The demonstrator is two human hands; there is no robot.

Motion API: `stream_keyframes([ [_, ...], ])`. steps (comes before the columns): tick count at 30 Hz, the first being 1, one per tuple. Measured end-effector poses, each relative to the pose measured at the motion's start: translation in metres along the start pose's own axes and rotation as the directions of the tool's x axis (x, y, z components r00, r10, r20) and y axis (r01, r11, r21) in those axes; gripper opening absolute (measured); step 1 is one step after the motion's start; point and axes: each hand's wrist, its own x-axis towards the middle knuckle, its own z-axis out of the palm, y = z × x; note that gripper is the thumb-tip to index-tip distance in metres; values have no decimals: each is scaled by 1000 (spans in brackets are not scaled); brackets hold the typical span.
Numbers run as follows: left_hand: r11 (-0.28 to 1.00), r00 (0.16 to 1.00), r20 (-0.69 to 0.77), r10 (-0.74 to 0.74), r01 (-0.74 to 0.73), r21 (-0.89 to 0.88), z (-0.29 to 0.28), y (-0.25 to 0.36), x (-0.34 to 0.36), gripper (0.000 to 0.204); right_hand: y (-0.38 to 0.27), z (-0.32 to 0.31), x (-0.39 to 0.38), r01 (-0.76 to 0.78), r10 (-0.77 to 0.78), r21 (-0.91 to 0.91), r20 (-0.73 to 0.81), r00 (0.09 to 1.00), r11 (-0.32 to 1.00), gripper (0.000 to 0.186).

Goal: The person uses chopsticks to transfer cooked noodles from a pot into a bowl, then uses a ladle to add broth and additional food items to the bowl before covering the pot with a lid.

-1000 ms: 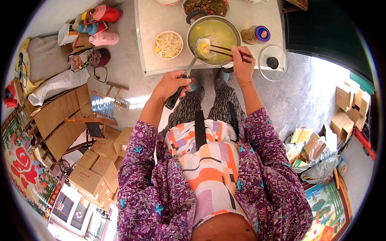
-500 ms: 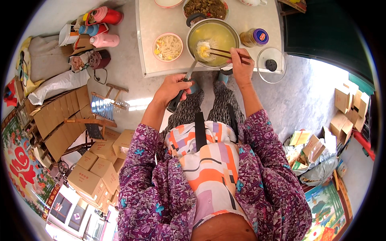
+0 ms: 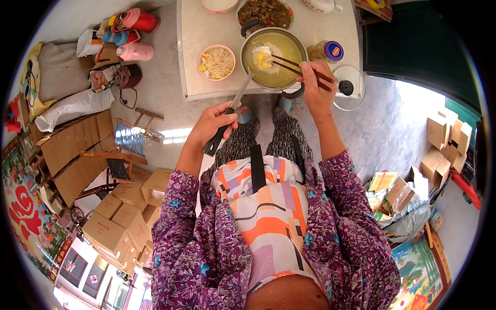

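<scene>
My left hand (image 3: pixel 216 123) is closed round the black handle of a metal ladle (image 3: pixel 241 92), whose shaft slants over the near rim of a two-handled pot (image 3: pixel 243 58). The ladle's head is hard to make out in the yellowish soup. Dark wooden chopsticks (image 3: pixel 287 63) are gripped in my right hand (image 3: pixel 317 87), tips at a clump of noodles and egg (image 3: pixel 264 57) in the pot. Left of the pot sits a bowl of noodles with egg (image 3: pixel 216 63). Close to my right hand are a jar with a purple lid (image 3: pixel 326 51) and a glass lid (image 3: pixel 345 88).
A dish of brown stewed food (image 3: pixel 264 13), another bowl (image 3: pixel 219 4) and a white teapot (image 3: pixel 323 4) stand farther back on the table (image 3: pixel 188 51). Vacuum flasks (image 3: pixel 135 51), a folding stool (image 3: pixel 132 137) and cardboard boxes (image 3: pixel 116 227) are at the left.
The noodle and egg clump has shifted slightly away from me in the pot. My right hand with the chopsticks has moved right and nearer; my left hand has come slightly nearer with the ladle.
</scene>
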Motion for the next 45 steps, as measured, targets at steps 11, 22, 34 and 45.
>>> stream_keyframes([
  [11,999,999,-15,41,-41,-28,2,10,-18,41,-29,3,5,17,-16,-30,30,999,999,14],
  [22,976,984,-102,149,-163,-145,-20,14,-68,44,-52,34,4,217,-221,58,83,972,975,11],
  [34,989,935,-322,146,-147,20,-73,-9,-57,37,10,125,0,-155,97,278,213,972,948,14],
  [45,607,732,-544,410,227,762,-59,-44,19,38,87,159,-14,-288,265,282,116,957,915,14],
])
